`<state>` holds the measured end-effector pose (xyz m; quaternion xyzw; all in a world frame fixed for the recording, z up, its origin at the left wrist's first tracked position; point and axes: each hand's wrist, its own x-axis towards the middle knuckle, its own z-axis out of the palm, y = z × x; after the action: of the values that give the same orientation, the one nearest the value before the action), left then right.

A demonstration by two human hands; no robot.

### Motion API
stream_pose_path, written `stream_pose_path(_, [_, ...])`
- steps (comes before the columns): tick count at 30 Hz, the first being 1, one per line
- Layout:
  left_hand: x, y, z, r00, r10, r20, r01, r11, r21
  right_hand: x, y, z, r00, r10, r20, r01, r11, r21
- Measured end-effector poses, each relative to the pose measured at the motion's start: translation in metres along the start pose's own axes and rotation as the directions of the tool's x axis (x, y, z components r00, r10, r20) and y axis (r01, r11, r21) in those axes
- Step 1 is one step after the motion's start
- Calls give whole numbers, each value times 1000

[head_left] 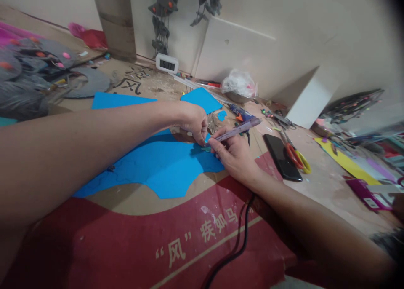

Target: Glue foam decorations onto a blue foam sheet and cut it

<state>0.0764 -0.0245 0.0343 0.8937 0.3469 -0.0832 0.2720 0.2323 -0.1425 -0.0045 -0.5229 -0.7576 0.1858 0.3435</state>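
A blue sheet with a curved, cut-out front edge lies on printed cardboard, faint drawn lines on its left part. My right hand grips a pale purple pen, its tip down near the sheet's right part. My left hand reaches across the sheet, fingers pinched together and pointing down right beside the pen tip. Under these fingertips is a small greenish piece, mostly covered; whether the fingers hold it or only press it, I cannot tell.
Right of my hands lie a black phone and scissors with orange and yellow handles. Behind are a blue glue gun, another blue piece and a digital clock. A black cable crosses the red cardboard in front.
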Motion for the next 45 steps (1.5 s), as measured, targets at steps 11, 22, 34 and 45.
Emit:
stream_pose_path(11, [1, 2, -1, 1000, -17, -9, 17, 1000, 2, -1, -4, -2, 1000, 1, 15, 0, 1000, -19])
stream_pose_path(22, [0, 3, -2, 1000, -12, 17, 12, 1000, 13, -1, -5, -5, 1000, 14, 14, -13, 999, -31])
stream_pose_path(34, [-1, 1, 0, 1000, -12, 5, 13, 1000, -28, -6, 0, -3, 993, 120, -6, -118, 984, 133])
stream_pose_path(45, [3, -7, 2, 998, -47, 45, 53, 992, -119, -11, 4, -5, 986, 140, -88, -104, 940, 325])
